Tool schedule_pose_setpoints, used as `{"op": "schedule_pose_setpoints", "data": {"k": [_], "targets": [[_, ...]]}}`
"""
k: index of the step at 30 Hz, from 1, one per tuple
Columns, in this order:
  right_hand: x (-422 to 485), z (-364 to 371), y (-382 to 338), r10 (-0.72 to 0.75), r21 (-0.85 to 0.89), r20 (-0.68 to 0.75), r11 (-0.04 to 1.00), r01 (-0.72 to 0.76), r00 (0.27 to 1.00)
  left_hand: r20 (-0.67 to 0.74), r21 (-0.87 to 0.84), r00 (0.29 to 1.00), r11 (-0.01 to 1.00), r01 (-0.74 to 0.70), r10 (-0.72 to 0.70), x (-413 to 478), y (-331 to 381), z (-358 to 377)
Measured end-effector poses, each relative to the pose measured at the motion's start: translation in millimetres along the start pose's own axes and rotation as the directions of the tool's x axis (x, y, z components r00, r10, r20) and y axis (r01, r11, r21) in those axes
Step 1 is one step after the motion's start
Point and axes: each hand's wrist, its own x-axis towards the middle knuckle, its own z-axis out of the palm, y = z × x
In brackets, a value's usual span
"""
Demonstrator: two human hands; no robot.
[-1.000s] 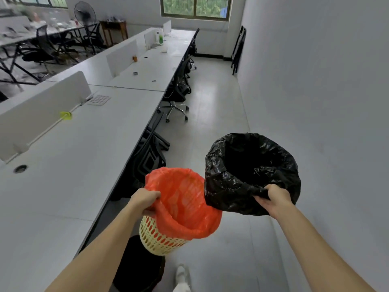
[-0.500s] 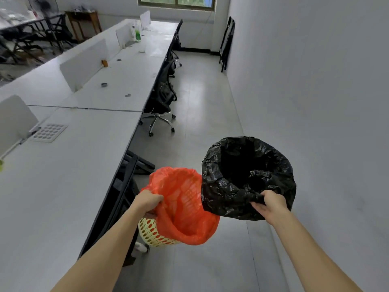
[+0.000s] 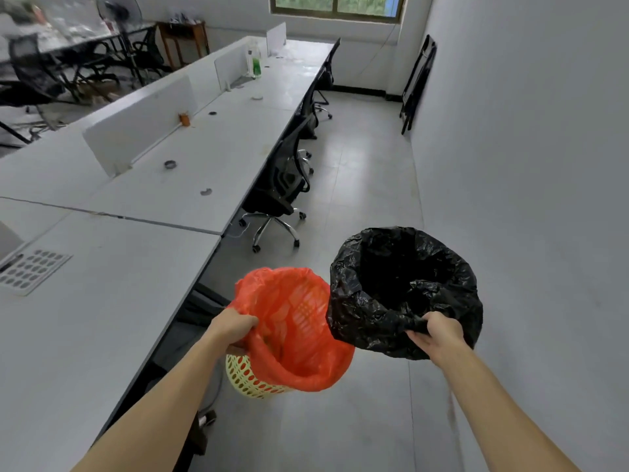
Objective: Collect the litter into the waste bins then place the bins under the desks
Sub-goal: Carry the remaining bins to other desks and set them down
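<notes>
Counter [image 3: 112, 335] of white tops joined end to end, running away from me on my left. I read it as both the surface to be cleared and the shelter under which the bins must end.

Floor [image 3: 357, 185] of the aisle, between the counter and the wall [image 3: 527, 165] on my right, gives the walking lane. An office chair [image 3: 282, 185] is pushed in at the counter's edge ahead.

Black-lined bin [image 3: 405, 291], on my right, is carried clear of the floor with its mouth tipped up and toward me. Its inside is too dark for me to tell whether it holds anything.

Orange-lined bin [image 3: 299, 332], on my left and just beside the black one, hangs lower. I cannot tell whether the two liners touch. Its yellow lattice wall [image 3: 248, 381] shows beneath the folded-over liner.

I judge that both bins are held by their near rims so that each mouth faces up, ready for dropping things in on the walk.

Right hand [image 3: 437, 335] is clenched round a bunch of black liner at the near rim.

Left hand [image 3: 235, 327] is curled over the near rim of the orange-lined bin, gripping liner and rim together as far as I can tell.

Litter left to gather, in my judgement, is a small ring-shaped piece [image 3: 170, 164] and a curved scrap [image 3: 206, 191]. Both lie on the counter ahead, well apart from the bins. Neither bin is yet under the counter.
</notes>
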Motion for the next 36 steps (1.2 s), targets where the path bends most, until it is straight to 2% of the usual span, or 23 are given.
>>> {"op": "schedule_pose_setpoints", "data": {"k": [7, 13, 21, 28, 36], "targets": [[120, 111, -98, 0.019, -0.047, 0.065, 0.999, -0.016, 0.998, -0.023, -0.018, 1.0, 1.0, 0.021, -0.021, 143, 114, -11], [228, 199, -180, 0.035, -0.058, 0.024, 0.998, -0.033, 0.999, 0.04, 0.038, 0.999, 0.999, 0.013, -0.014, 272, 234, -17], [356, 265, -284, 0.056, -0.024, -0.028, 0.998, -0.057, 0.998, 0.016, 0.169, 1.0, 0.986, -0.008, 0.005, 396, 401, -15], [517, 333, -409, 0.06, -0.075, 0.035, 0.996, -0.058, 0.998, -0.04, 0.141, 0.999, 0.989, 0.04, -0.035, 516, 547, 34], [640, 401, -547, 0.036, -0.168, 0.096, 0.986, -0.019, 0.995, -0.086, 0.061, 0.987, 0.988, 0.141, -0.136, 598, 662, 64]]}}
